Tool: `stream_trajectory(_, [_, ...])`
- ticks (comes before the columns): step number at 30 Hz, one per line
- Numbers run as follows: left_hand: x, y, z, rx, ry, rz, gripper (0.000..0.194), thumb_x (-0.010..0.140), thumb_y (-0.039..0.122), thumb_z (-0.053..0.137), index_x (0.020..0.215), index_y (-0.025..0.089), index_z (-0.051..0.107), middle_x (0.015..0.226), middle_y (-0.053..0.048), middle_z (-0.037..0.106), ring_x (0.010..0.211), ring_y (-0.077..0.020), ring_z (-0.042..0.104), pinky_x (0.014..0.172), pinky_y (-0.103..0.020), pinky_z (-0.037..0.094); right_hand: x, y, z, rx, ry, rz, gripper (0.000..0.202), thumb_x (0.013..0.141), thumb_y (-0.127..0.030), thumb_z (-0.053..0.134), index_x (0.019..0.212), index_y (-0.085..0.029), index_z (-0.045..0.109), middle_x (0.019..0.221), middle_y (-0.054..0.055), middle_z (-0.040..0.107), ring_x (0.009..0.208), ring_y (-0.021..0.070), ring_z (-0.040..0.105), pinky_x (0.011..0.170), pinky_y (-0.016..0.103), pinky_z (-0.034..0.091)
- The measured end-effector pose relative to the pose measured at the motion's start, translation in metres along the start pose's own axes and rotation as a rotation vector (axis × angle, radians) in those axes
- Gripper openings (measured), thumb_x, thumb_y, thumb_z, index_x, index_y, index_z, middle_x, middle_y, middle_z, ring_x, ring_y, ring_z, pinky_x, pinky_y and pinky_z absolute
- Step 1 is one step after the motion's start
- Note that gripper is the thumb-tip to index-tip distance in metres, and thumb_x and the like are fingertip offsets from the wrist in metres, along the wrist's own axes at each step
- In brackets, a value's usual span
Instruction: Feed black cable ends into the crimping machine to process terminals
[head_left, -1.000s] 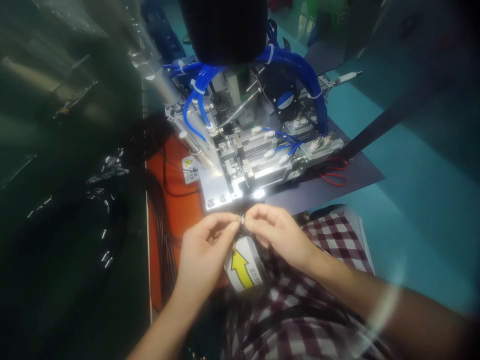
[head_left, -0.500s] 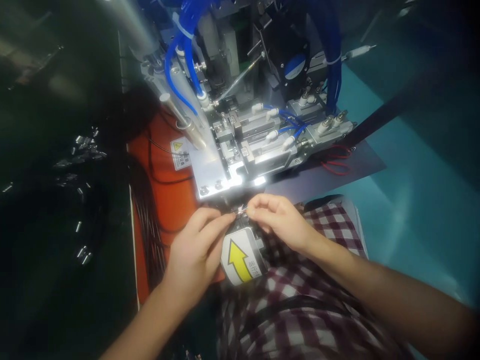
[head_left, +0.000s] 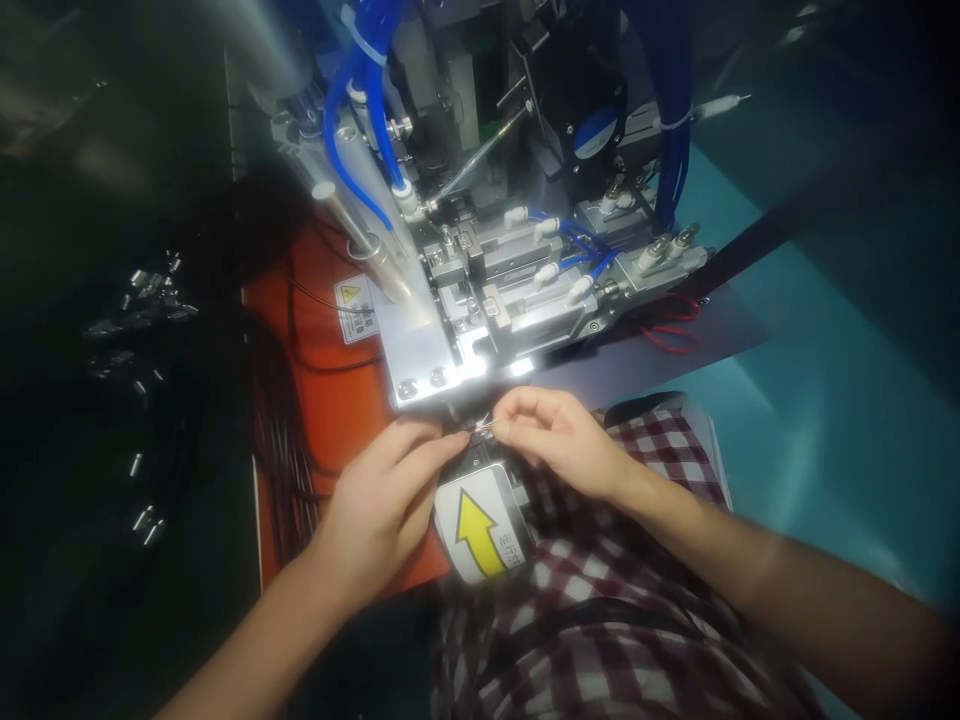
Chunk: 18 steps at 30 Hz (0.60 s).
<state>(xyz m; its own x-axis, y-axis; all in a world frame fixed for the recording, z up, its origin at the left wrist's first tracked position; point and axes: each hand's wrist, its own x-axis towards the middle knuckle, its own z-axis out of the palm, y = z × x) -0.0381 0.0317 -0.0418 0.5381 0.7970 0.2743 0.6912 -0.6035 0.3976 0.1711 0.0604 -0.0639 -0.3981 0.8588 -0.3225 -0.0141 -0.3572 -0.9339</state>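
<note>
My left hand (head_left: pixel 390 485) is closed, thumb and index fingertip pressed at the left side of a small shiny part (head_left: pixel 482 429); what the fingers grip is too small to make out. From the right, my right hand (head_left: pixel 559 440) pinches a thin, wire-like piece that reaches to the same spot. The fingertips of both hands are only a little apart, just in front of the machine's brightly lit front edge (head_left: pixel 521 368). Below them sits a white-topped block (head_left: pixel 454 510) with a yellow arrow.
The machine's metal plate (head_left: pixel 409 335) and small cylinders (head_left: pixel 551 315) rise ahead, with blue air hoses (head_left: pixel 334 150) above. Dark cables (head_left: pixel 281 450) run over the orange base (head_left: pixel 330 400) at left. Shiny metal pieces (head_left: pixel 150 290) lie farther left. A teal surface (head_left: pixel 825 420) is at right.
The view has shifted slightly, so the machine's left side and the loose metal pieces appear farther left. Both hands keep nearly the same pose at the small part.
</note>
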Motion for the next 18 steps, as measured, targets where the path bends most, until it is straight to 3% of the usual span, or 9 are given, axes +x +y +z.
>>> stream_trajectory(18, [0.0010,0.0006,0.0009,0.040,-0.002,-0.001,0.030,0.088,0.002,0.047,0.111,0.013,0.063,0.095,-0.007,0.057,0.085,-0.0136,0.057,0.069,-0.021,0.048,0.0034,0.0009,-0.0041,-0.007,-0.047,0.021,0.016,0.081,-0.030,0.062,0.074,-0.017,0.056,0.051,-0.007,0.043,0.047,0.0084,0.037,0.045,0.022,0.028])
